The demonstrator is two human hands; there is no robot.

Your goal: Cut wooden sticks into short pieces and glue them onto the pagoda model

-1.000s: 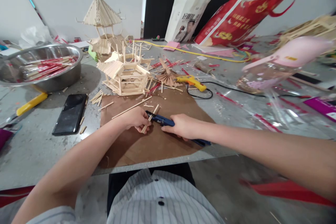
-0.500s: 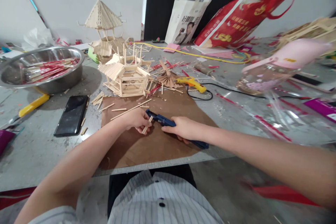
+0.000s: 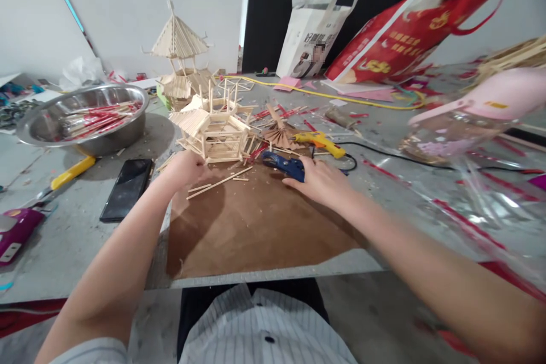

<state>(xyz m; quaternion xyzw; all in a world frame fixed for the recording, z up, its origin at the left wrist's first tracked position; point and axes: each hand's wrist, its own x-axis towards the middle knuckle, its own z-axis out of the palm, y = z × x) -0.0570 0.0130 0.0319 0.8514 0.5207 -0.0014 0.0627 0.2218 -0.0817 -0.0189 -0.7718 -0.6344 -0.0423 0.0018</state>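
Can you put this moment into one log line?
right grip: holding blue tool | left grip: near wooden model, contents unclear | loose sticks: on brown sheet

you have a dark blue hand tool (image 3: 282,166) at mid-frame, head leftward, rear hidden; left of it, your long pale stick (image 3: 219,183) slants up rightward, shorter sticks (image 3: 199,187) nearby.

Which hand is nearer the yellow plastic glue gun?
Right. The right hand, gripping a dark blue tool, is in front of the glue gun; the left hand is farther off, to its left.
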